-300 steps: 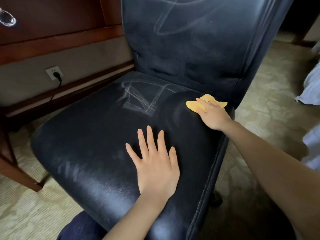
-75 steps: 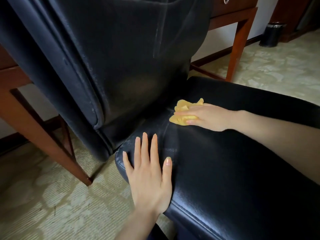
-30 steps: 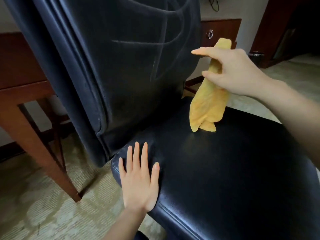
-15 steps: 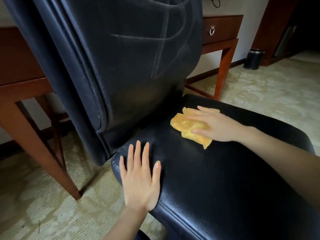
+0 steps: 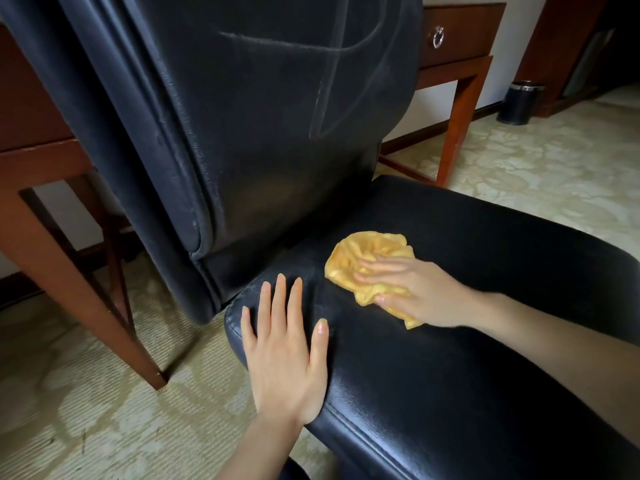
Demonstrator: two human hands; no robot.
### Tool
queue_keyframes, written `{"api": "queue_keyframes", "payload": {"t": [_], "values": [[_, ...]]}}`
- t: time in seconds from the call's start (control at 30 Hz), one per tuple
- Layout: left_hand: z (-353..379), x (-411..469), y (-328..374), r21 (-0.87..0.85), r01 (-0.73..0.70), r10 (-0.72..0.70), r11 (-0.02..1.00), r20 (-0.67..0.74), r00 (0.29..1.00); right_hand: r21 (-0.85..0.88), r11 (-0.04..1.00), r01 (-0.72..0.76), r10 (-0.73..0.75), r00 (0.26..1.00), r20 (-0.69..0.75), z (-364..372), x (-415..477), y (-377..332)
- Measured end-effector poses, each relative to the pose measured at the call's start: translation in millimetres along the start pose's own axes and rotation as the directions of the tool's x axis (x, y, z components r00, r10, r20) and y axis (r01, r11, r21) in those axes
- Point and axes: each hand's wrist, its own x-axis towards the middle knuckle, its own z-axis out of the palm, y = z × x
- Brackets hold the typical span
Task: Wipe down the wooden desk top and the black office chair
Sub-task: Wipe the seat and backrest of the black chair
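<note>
On the seat of the black leather office chair (image 5: 485,244), the right hand (image 5: 415,292) pressed outstretched fingers (image 5: 381,266) onto a crumpled yellow cloth (image 5: 363,249), evidently soft, light, best pinned mid-wad; the left hand (image 5: 287,355) lay open, flat.

Chair (image 5: 450,323) glossy black leather, perhaps faux; cloth (image 5: 367,258) soft yellow; desk (image 5: 460,32) polished wood.

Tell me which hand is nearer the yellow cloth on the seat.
Right. The right hand presses down on the yellow cloth, fingers over it. The left hand lies flat on the chair seat beside the cloth, not touching it.
</note>
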Motion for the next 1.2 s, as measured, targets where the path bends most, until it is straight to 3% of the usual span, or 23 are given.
{"api": "queue_keyframes", "payload": {"t": [0.13, 0.27, 0.47, 0.63, 0.73, 0.83, 1.0, 1.2], "values": [[0.6, -1.3, -1.1, -0.007, -0.014, 0.014, 1.0, 0.003, 1.0, 0.009, 0.962, 0.272, -0.272, 0.956, 0.107, 14.5, -26.9, -28.3], [0.5, -1.5, -0.7, -0.037, -0.012, 0.012, 0.999, 0.0, 1.0, -0.067, 0.957, 0.282, -0.264, 0.944, 0.198, 4.7, -18.5, -24.2], [1.0, -0.9, 1.1, -0.069, -0.005, 0.004, 0.998, -0.007, 1.0, -0.366, 0.929, 0.053, -0.007, 0.992, 0.127, -8.2, 41.2, 10.4], [2.9, -1.3, 0.8, -0.076, -0.01, 0.008, 0.997, -0.018, 1.0, -0.525, 0.827, -0.2, 0.238, 0.971, 0.005, -9.9, 95.5, 30.8], [5.1, -1.8, 0.9, -0.087, -0.017, 0.015, 0.996, -0.028, 0.999, -0.477, 0.821, -0.313, 0.353, 0.935, -0.005, -1.1, 121.8, 29.6], [7.1, -1.2, -0.4, -0.109, -0.016, 0.01, 0.994, -0.058, 0.998, -0.37, 0.861, -0.348, 0.366, 0.93, -0.023, 9.0, 134.0, 16.7], [7.8, -1.9, -1.8, -0.159, 0.007, -0.024, 0.987, -0.107, 0.994, -0.342, 0.932, -0.121, 0.164, 0.981, 0.101, 21.7, 119.7, -17.0], [1.2, -1.5, -1.5, -0.246, -0.011, -0.024, 0.969, -0.141, 0.99, -0.278, 0.953, 0.122, -0.053, 0.968, 0.244, 25.8, 51.1, -50.5]]}}
